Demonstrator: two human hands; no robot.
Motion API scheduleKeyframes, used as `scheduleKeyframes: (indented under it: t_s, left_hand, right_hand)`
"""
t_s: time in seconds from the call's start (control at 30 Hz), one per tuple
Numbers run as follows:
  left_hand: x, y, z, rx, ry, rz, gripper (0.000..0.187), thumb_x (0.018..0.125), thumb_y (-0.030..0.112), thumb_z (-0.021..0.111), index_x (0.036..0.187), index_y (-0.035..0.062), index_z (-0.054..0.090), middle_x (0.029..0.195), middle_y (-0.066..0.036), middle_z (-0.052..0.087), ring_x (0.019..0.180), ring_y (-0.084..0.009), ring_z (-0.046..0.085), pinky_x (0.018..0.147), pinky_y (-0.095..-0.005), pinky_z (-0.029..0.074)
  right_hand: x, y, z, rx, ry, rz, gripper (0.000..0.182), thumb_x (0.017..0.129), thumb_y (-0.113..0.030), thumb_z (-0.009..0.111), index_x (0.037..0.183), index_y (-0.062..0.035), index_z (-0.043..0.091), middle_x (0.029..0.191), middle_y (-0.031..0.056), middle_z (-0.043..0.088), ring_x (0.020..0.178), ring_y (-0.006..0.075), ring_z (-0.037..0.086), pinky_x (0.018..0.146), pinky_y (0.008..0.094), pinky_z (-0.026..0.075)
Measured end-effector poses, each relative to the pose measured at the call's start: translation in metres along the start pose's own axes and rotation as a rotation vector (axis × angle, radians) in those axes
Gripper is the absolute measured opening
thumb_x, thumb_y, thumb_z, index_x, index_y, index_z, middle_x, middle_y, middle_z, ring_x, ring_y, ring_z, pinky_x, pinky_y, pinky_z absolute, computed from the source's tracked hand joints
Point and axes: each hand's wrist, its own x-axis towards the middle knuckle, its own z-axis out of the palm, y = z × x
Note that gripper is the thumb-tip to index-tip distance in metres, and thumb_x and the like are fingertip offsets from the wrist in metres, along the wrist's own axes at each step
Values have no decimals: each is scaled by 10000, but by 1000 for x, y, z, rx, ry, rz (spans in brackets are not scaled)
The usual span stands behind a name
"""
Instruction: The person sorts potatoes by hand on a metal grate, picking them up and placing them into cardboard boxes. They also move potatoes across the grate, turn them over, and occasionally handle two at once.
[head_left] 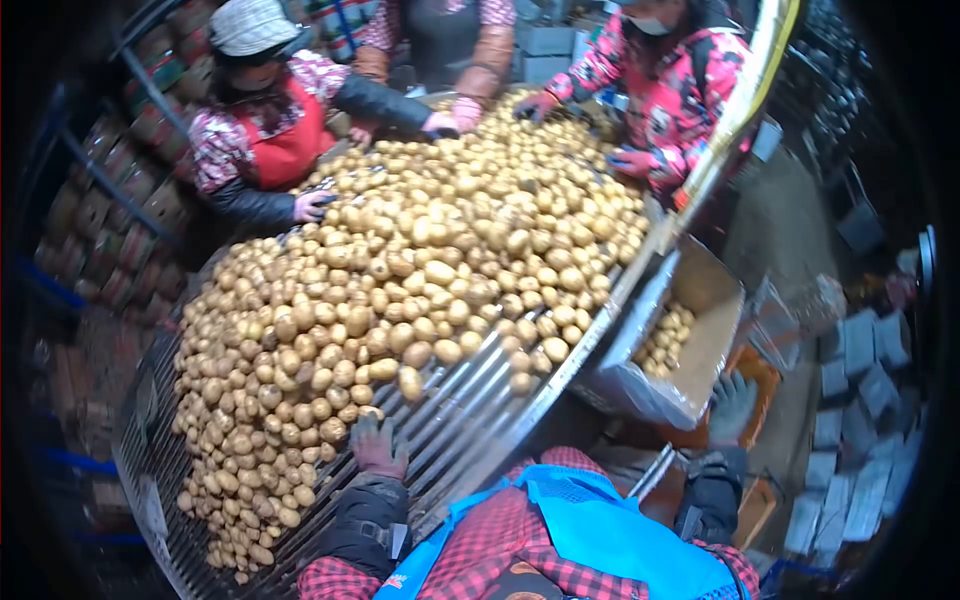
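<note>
A large heap of potatoes [430, 270] covers most of a slatted metal sorting table [450, 410]. My left hand [378, 446], in a grey-purple glove, reaches over the slats at the heap's near edge. Its fingers are stretched forward, and the tips meet a potato [371, 412]. Off to the right, my right hand [733, 405], in a grey glove, has its fingers extended and apart beside a cardboard box [708, 300] lined with plastic. Some potatoes [667, 338] lie in that box. No object shows in the right hand.
Three people in work clothes stand across the table, several gloved hands [462, 115] on the potatoes. A raised metal rim [590, 345] separates the table from the box. An orange crate [762, 385] sits beside the box. Grey blocks [850, 480] lie at right; filled sacks [110, 230] are stacked left.
</note>
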Motion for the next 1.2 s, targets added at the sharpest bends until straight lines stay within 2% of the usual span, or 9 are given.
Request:
scheduleKeyframes:
  t_s: [0.07, 0.2, 0.33, 0.5, 0.67, 0.77, 1.0, 1.1, 1.2]
  left_hand:
    - [4, 4, -4, -20, 8, 2, 498, 764, 329, 689, 1197, 104, 593, 1369, -221, 463, 1326, -411, 365, 1105, -578, 243]
    - [3, 7, -8, -31, 16, -18, 489, 769, 313, 698, 1193, 92, 598, 1342, -196, 485, 1311, -403, 379, 1090, -583, 262]
    - [10, 17, -21, -21, -31, -66, 494, 772, 313, 704, 1198, 87, 601, 1324, -177, 481, 1289, -393, 386, 1075, -580, 281]
    - [15, 15, -22, -50, -44, -80, 467, 735, 260, 720, 1150, 73, 617, 1278, -184, 493, 1255, -412, 403, 1039, -586, 319]
    - [19, 17, -24, -70, -49, -96, 450, 735, 248, 723, 1139, 76, 624, 1279, -175, 486, 1237, -408, 412, 1027, -588, 330]
    - [15, 17, -25, -57, -36, -93, 449, 762, 316, 704, 1141, 82, 644, 1272, -164, 516, 1222, -408, 440, 1038, -585, 325]
    - [12, 14, -22, -67, -5, -92, 471, 733, 293, 739, 1142, 86, 631, 1262, -144, 506, 1201, -392, 437, 1013, -578, 356]
    - [12, 14, -22, -78, 4, -97, 476, 729, 301, 739, 1140, 87, 631, 1263, -141, 508, 1196, -385, 443, 1013, -579, 358]
    - [14, 15, -25, -49, 22, -98, 486, 737, 332, 723, 1155, 98, 643, 1245, -132, 543, 1186, -377, 468, 1022, -559, 355]
  right_hand:
    - [33, 41, 121, -396, -309, -40, 402, 1023, -258, 410, 1352, -35, 470, 1130, 103, 612, 907, 199, 637, 747, 337, 558]
    - [18, 162, 307, -1069, -776, -433, 619, 805, -318, 746, 1313, -35, 534, 1252, 192, 575, 1190, 314, 544, 1001, 403, 441]
    - [6, 253, 407, -1572, -1194, -701, 797, 763, -504, 685, 1399, -95, 435, 1369, 282, 434, 1264, 456, 411, 1071, 504, 330]
    - [32, 296, 461, -1703, -1100, -531, 850, 744, -580, 664, 1422, -137, 404, 1264, 287, 471, 1239, 464, 406, 1049, 512, 340]
    - [60, 319, 488, -1606, -1088, -766, 847, 747, -530, 698, 1429, -129, 395, 1310, 307, 447, 1248, 478, 389, 1025, 512, 370]
    - [88, 324, 532, -1610, -1132, -349, 827, 759, -467, 721, 1439, -141, 380, 1313, 275, 457, 1141, 418, 527, 940, 505, 454]
    - [110, 356, 553, -1670, -1033, -478, 703, 742, -380, 739, 1329, -145, 432, 1275, 206, 480, 1090, 408, 577, 883, 509, 497]
    - [83, 333, 523, -1952, -1374, -631, 642, 764, -446, 715, 1290, -155, 492, 1276, 177, 489, 1051, 387, 600, 877, 473, 508]
    - [72, 317, 512, -1687, -1337, -738, 495, 837, -432, 638, 1224, -131, 569, 1165, 128, 588, 976, 338, 634, 821, 468, 515]
